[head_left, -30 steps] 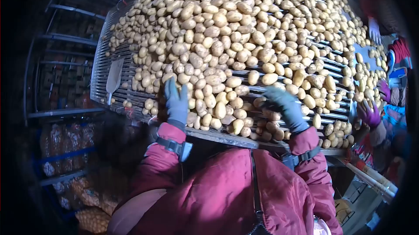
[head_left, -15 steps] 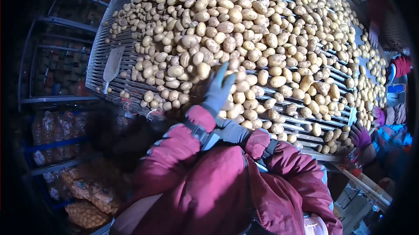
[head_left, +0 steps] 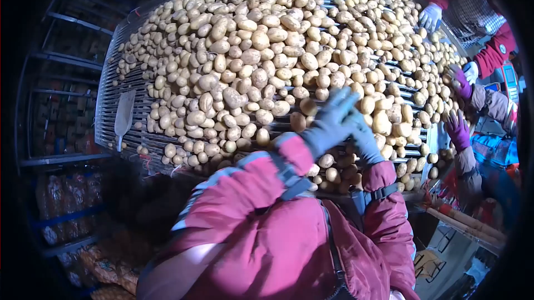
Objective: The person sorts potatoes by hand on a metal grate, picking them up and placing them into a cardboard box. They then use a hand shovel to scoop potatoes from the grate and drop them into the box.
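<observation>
Many potatoes (head_left: 258, 38) lie heaped over a slatted metal sorting table (head_left: 107, 105). My left hand (head_left: 332, 123), in a grey-blue glove, reaches across the potatoes with its fingers stretched out, slightly blurred. Close against it, my right hand (head_left: 365, 141) lies over the potatoes too, gloved alike, with its fingers extended toward the left hand's fingertips. Potatoes sit right around both hands; those beneath are hidden. No potato shows gripped in either hand. Bare slats show just to the left of my left hand.
A metal scoop (head_left: 124, 115) rests on the table's left end. At the right edge are co-workers' hands in white gloves (head_left: 430, 17) and purple gloves (head_left: 458, 131). Metal racks (head_left: 67, 158) and filled bags (head_left: 64, 200) stand at left. A rail (head_left: 466, 223) runs at lower right.
Both my hands have moved right across the potatoes, and my right hand now reaches forward onto them. The view has shifted right, bringing co-workers' white gloves into sight.
</observation>
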{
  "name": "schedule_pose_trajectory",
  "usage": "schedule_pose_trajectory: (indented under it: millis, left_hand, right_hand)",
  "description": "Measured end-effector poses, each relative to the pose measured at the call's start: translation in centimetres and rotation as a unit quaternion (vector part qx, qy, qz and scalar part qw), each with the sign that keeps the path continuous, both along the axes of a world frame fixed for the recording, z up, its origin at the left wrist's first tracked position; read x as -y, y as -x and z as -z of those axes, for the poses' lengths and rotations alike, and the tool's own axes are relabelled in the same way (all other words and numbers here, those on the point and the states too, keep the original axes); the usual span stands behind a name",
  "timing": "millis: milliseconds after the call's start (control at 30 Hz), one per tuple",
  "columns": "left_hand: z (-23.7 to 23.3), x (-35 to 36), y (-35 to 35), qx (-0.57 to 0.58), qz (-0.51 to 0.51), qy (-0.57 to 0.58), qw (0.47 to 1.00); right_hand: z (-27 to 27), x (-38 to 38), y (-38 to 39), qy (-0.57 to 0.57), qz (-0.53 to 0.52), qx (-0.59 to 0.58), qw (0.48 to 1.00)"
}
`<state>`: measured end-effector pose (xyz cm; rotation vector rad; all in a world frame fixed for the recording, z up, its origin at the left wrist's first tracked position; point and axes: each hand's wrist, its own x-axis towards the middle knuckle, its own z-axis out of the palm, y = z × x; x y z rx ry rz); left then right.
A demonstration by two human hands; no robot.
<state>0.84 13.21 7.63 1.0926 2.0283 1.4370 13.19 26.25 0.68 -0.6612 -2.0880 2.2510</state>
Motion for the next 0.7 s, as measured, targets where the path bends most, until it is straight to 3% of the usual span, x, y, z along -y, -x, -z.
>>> schedule_pose_trajectory:
  millis: [33,100,133,167,200,233,300,333,367,400,433,467,500,533,567,700]
  left_hand:
    - [-2.9,3.3,2.2,-0.217,0.024,0.082,0.973]
    - [1.7,9.4,6.2,-0.393,-0.122,0.162,0.897]
    - [-2.3,11.7,7.0,-0.083,-0.241,-0.079,0.964]
    - [-2.7,16.5,11.0,-0.341,-0.243,0.292,0.86]
    - [-4.4,21.7,13.0,-0.297,-0.271,0.198,0.894]
    - [-4.2,22.9,14.0,-0.226,-0.405,0.082,0.882]
    - [8.6,33.8,21.7,-0.369,-0.541,0.34,0.675]
    - [9.0,34.0,22.1,-0.367,-0.539,0.336,0.679]
    - [9.2,34.4,22.1,-0.338,-0.509,0.329,0.72]
    - [9.3,34.6,21.9,-0.308,-0.476,0.319,0.76]
    - [9.5,34.6,21.6,-0.277,-0.441,0.309,0.796]
    - [9.5,34.5,21.1,-0.245,-0.404,0.297,0.83]
    - [9.5,34.2,20.9,-0.213,-0.366,0.283,0.86]
    - [6.2,31.4,18.7,-0.186,-0.351,0.264,0.879]
    - [4.8,29.7,17.2,-0.186,-0.345,0.266,0.881]
    - [3.4,26.9,14.8,-0.16,-0.365,0.326,0.857]
  right_hand:
    - [-0.6,-0.5,0.2,0.064,0.086,-0.04,0.993]
    - [-2.2,-3.7,0.2,0.107,0.11,0.011,0.988]
    - [-4.7,-3.9,0.4,0.175,0.16,0.021,0.971]
    - [-1.4,-5.7,0.0,0.166,0.177,-0.007,0.97]
    - [-1.4,-6.2,-0.4,0.178,0.175,-0.011,0.968]
    - [-1.7,-6.6,-0.9,0.19,0.174,-0.015,0.966]
    - [-4.0,-4.6,-1.7,0.128,0.18,0.049,0.974]
    - [-2.4,-3.3,-2.2,0.148,0.177,-0.005,0.973]
    - [-1.2,-1.9,-2.9,0.054,0.164,0.022,0.985]
    - [-2.0,-0.3,-3.4,-0.098,0.061,-0.031,0.993]
    - [-3.0,1.7,-3.4,0.034,0.07,0.02,0.997]
    - [-5.3,3.1,-3.3,-0.01,0.008,0.001,1.0]
    - [-1.3,4.1,-4.1,-0.02,-0.026,0.02,0.999]
    - [-0.6,4.9,-4.3,0.061,-0.013,0.031,0.998]
    - [-0.4,6.1,-4.2,0.143,0.0,0.041,0.989]
    - [-1.7,8.0,-3.0,0.125,-0.016,0.036,0.991]
